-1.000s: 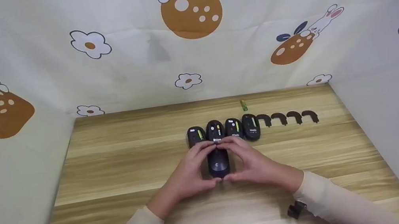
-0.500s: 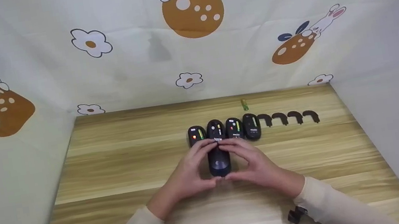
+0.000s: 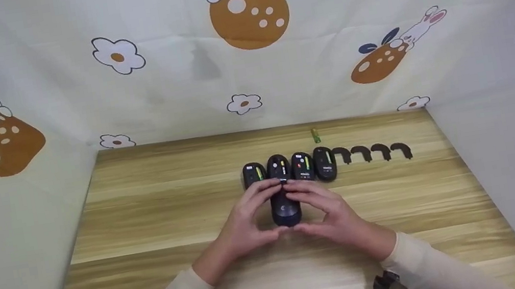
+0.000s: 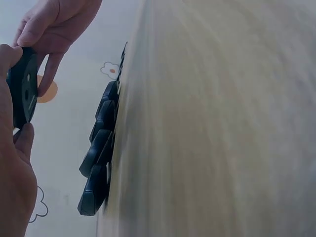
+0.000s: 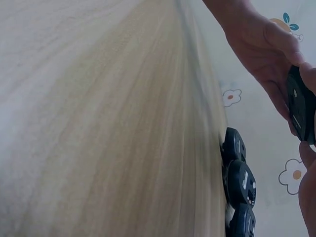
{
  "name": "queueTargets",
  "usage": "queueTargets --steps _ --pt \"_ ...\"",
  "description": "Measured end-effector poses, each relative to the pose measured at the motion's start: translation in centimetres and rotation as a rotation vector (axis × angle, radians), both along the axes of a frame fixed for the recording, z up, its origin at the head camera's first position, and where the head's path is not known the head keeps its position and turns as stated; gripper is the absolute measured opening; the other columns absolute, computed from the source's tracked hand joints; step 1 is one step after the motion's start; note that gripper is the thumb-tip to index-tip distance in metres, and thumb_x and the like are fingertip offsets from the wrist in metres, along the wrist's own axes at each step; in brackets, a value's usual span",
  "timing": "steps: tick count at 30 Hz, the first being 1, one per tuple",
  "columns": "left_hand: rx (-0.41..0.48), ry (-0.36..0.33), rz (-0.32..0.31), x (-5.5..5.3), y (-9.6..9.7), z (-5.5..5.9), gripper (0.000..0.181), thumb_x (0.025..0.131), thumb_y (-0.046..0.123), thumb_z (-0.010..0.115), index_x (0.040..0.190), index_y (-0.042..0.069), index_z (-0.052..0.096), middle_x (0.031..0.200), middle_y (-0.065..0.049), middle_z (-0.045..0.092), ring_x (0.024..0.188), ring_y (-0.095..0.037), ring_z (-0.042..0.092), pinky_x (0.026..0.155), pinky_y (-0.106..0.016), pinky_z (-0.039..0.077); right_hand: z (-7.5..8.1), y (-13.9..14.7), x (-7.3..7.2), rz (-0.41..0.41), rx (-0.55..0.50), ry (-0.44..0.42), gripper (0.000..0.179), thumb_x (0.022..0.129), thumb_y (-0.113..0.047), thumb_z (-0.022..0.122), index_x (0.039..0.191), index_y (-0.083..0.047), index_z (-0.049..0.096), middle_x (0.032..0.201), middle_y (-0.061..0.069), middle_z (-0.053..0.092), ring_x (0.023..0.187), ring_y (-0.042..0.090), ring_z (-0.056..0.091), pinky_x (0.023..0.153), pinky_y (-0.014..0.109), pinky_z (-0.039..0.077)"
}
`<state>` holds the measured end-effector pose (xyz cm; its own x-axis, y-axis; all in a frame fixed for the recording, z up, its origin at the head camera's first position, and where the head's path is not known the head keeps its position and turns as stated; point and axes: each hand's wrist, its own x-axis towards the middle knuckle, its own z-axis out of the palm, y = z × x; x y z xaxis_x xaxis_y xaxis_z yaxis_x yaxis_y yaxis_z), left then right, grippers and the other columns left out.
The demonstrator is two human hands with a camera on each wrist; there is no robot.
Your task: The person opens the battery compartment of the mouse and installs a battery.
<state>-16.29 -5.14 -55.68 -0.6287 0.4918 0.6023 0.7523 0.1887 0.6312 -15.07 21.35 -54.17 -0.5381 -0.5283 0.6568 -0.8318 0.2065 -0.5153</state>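
A black computer mouse is held between both hands over the table, its top toward the head camera. My left hand pinches it from the left, fingers at the far end and thumb at the near end. From the right, my right hand grips it the same way, fingers on the far end and side. Both wrist views show the held mouse raised off the tabletop. Just beyond the hands lies a row of several upturned mice, with batteries showing in their bays; the fingers partly cover the row.
Several dark curved pieces lie in a line right of the mice. One loose green-and-gold battery lies behind the row. The wooden table meets patterned cloth walls at the back and sides.
The held mouse has shifted slightly to the right, and the right hand's fingers lie a little further along its side. The row of mice and the curved pieces stay put.
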Motion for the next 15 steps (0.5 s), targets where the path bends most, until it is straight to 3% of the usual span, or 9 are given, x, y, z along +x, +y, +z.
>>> queueTargets --steps 6,11,15 --pt "0.106 0.107 -0.023 0.01 0.63 -0.25 0.071 0.081 0.013 0.097 0.144 0.001 0.068 0.150 -0.022 0.063 0.145 -0.042 0.057 0.122 -0.050 0.048 0.05 0.16 -0.30 0.030 -0.020 0.022 0.066 0.086 -0.006 0.092 0.146 0.003 0.066 0.154 0.027 0.061 0.144 0.046 0.057 0.128 0.048 0.040" --pt "0.119 0.077 -0.043 0.19 0.83 -0.20 0.071 0.081 0.008 0.097 0.146 0.005 0.068 0.153 -0.020 0.062 0.147 -0.041 0.056 0.124 -0.048 0.046 -0.01 0.20 -0.37 0.035 -0.049 0.038 0.064 0.087 -0.005 0.090 0.145 0.006 0.066 0.151 0.029 0.062 0.144 0.046 0.057 0.129 0.048 0.040" --pt "0.110 0.060 -0.022 0.25 0.80 -0.22 0.071 0.080 0.004 0.097 0.145 0.006 0.069 0.154 -0.018 0.062 0.145 -0.040 0.058 0.124 -0.048 0.046 -0.02 0.25 -0.38 0.027 -0.038 0.016 0.064 0.088 -0.005 0.089 0.146 0.005 0.065 0.152 0.029 0.061 0.144 0.046 0.057 0.129 0.048 0.040"
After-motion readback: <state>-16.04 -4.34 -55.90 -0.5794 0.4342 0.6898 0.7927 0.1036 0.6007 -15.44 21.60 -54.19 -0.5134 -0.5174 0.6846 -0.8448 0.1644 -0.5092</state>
